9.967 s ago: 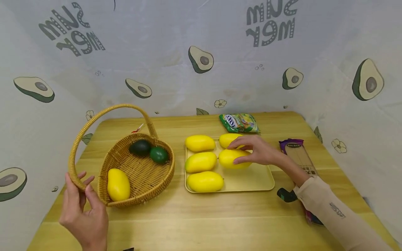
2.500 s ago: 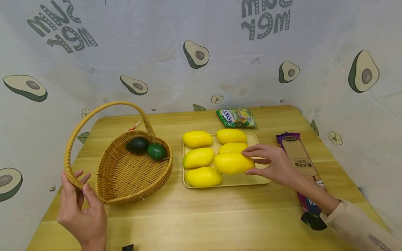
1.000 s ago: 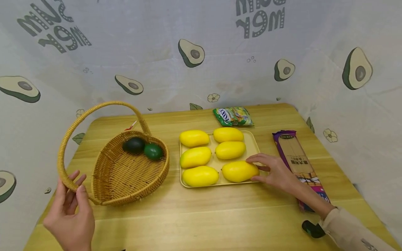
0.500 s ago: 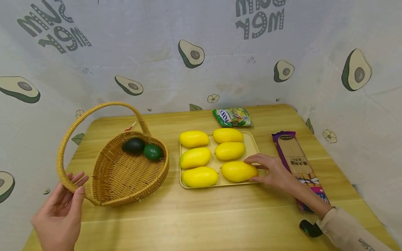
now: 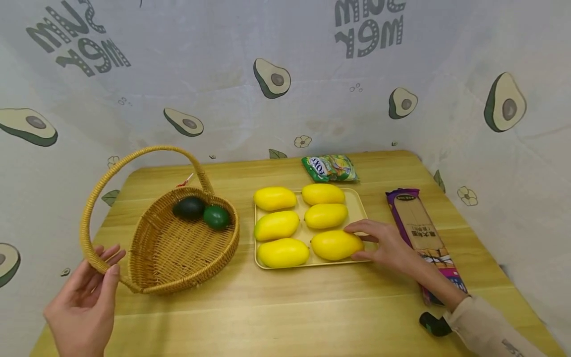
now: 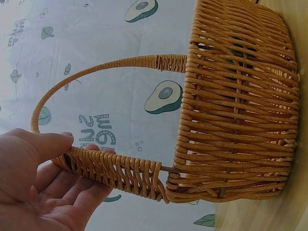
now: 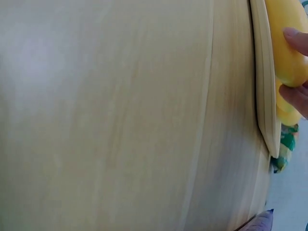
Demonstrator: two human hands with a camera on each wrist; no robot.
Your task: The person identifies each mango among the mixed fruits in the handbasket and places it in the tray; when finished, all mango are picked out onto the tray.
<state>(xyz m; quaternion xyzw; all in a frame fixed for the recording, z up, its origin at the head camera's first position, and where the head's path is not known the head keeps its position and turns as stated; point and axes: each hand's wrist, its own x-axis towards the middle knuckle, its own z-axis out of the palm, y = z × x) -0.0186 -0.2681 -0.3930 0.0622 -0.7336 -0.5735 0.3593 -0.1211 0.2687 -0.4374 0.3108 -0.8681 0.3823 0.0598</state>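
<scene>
My left hand (image 5: 82, 307) holds the lower part of the handle of a heart-shaped wicker basket (image 5: 187, 282) between thumb and fingers; the left wrist view shows the thumb (image 6: 55, 144) over the woven handle (image 6: 115, 168). A dark, nearly black avocado (image 5: 189, 208) and a green avocado (image 5: 216, 217) lie at the basket's far end. On the right, my right hand (image 5: 385, 245) pinches the right end of a yellow mango (image 5: 336, 245) at the front right of a pale yellow tray (image 5: 357, 198). Several more mangoes (image 5: 283, 253) lie there in two columns.
Behind the tray lies a green Fox's candy bag (image 5: 330, 167). A purple-ended noodle pack (image 5: 421, 230) lies right of the tray, with a black object (image 5: 434, 325) near my right sleeve (image 5: 486, 325). A small red-and-white item (image 5: 185, 180) sits behind the basket.
The basket's mango went to the tray in my right hand and now rests at its front right, shifted slightly left. My left hand slid a little outward on the handle.
</scene>
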